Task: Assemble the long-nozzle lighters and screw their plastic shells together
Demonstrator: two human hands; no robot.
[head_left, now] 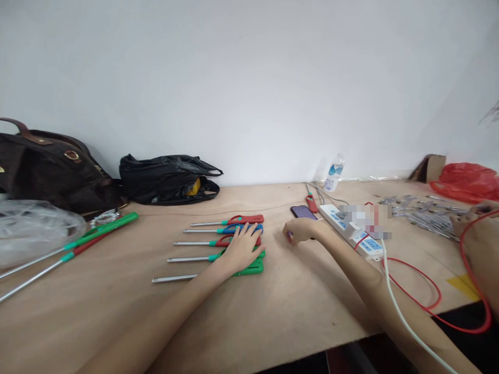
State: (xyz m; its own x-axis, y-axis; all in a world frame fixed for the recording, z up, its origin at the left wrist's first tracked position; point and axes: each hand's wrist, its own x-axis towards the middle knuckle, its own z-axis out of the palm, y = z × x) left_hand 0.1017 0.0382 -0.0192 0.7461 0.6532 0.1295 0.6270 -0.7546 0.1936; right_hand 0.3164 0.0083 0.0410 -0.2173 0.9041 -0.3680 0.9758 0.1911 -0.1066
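Several long-necked gas lighters lie side by side on the table, metal tubes pointing left. From back to front they are a red lighter (254, 219), a blue lighter (230, 229), a second red lighter (220, 241), a green lighter (214, 257) and a nearest green lighter (255, 268). My left hand (244, 248) rests across their handles with fingers spread, covering parts of the middle ones. To the right of the row, my right hand (301, 231) is curled just above the table. A small reddish-purple bit shows at its fingertips, too small to name.
Behind my right hand lie a phone (303, 212), another red lighter (311, 203) and a power strip (364, 244) with cables. A water bottle (334, 174) stands by the wall. Bags (163, 179) and two long lighters (105, 228) are left; another person's hand (473, 221) is right, near metal pieces.
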